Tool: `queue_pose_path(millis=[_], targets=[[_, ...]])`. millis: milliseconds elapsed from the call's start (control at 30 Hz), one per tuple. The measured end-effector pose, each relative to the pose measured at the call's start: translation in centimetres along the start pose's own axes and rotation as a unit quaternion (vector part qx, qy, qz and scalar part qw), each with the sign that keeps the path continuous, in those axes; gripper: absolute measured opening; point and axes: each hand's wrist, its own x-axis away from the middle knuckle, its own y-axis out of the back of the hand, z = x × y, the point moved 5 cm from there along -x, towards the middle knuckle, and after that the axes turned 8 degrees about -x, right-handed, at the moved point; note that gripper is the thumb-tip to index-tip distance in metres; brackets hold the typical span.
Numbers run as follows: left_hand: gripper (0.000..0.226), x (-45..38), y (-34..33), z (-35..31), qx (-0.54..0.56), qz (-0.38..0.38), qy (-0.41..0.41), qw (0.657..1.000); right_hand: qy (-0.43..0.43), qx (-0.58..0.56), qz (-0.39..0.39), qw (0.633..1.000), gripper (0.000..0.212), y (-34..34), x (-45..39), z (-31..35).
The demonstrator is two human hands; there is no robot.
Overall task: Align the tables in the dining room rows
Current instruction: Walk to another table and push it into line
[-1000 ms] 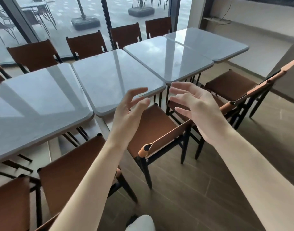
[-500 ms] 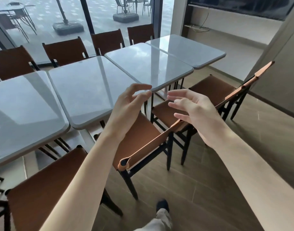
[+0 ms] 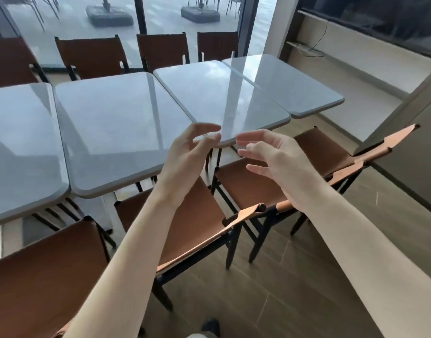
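Both hands reach for the near corner of the skewed table (image 3: 224, 101) — left hand (image 3: 185, 162) and right hand (image 3: 280, 164) loosely spread, holding nothing. A shove there could knock it into the next table (image 3: 121, 128) or the chair (image 3: 258, 189) — no writing shows.

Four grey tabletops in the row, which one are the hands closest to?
The third table from the left, the one skewed out of line. Its near corner sits just beyond the left hand and right hand; neither hand visibly grips it.
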Motion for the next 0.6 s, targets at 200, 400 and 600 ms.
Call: queue_pose_path(millis=[200,400,600], targets=[[0.031,-2.0,-0.7,1.8,-0.007,-0.007,0.041,0.999,-0.013,-0.017,0.027,0.999,0.022,0.3,-3.6,-0.5],[0.013,-2.2,1.1,4.3,-0.033,-0.036,0.086,0.995,-0.023,-0.047,0.085,0.995,0.022,-2.3,-6.5,-2.0],[0.022,-2.6,2.5,7.3,-0.064,-0.080,0.138,0.985,-0.044,-0.056,0.134,0.988,0.023,-4.7,-9.1,-4.4]])
